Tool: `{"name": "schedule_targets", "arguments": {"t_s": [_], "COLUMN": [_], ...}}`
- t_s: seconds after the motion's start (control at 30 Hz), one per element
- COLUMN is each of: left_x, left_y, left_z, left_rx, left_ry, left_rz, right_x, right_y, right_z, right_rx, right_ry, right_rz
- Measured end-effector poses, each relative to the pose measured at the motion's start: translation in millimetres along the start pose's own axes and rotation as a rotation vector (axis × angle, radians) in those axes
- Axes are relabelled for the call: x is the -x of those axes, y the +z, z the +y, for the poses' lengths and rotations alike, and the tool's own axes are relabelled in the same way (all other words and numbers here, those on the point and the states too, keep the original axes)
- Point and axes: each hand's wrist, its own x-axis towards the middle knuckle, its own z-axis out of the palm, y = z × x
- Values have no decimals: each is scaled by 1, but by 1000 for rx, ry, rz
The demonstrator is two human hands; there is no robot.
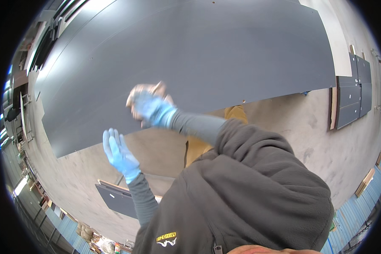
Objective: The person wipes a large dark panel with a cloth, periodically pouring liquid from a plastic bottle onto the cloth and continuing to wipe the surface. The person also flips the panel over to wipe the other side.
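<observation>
Your left hand [120, 154] is in a blue glove, fingers [111, 142] stretched out flat and held together, palm open with nothing in it; it hangs just below the near edge of the big dark grey panel [199, 55], close to it, though I can't tell if the fingertips actually touch the edge.

Your right hand [150, 106] is up and to the right of those left fingers, also blue-gloved, and it's blurry; the fingers look curled in, and there's something pale and pinkish [146, 89] bunched at the fingertips, but honestly I can't tell what it is or how firmly you've got it. That hand sits over the lower part of the panel, right above the panel's near edge.

The panel itself spreads out past both sets of fingers, filling most of the view beyond them; it lies over a grey concrete floor [317, 127].

Below your left fingers, toward your body, a smaller dark board [116, 201] with a light wooden edge lies on the floor; far off to the right of your right fingers there's a stack of small dark panels [353, 95].
</observation>
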Motion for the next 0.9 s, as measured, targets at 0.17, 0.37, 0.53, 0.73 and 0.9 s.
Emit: {"name": "schedule_targets", "arguments": {"t_s": [0.17,0.37,0.53,0.73,0.9], "left_x": [9,13,16,20,28], "left_y": [-48,28,111,109,54], "left_z": [4,-8,-17,-39,-53], "left_rx": [16,145,119,-62,-29], "left_ry": [-28,-198,-101,-153,-258], "left_rz": [160,71,-104,86,192], "right_x": [11,91,221,335,274], "right_y": [66,14,-109,-218,-144], "right_z": [-39,-1,79,142,122], "right_rx": [182,65,-36,448,369], "right_ry": [-260,-298,41,469,348], "right_rz": [99,120,134,520,257]}}
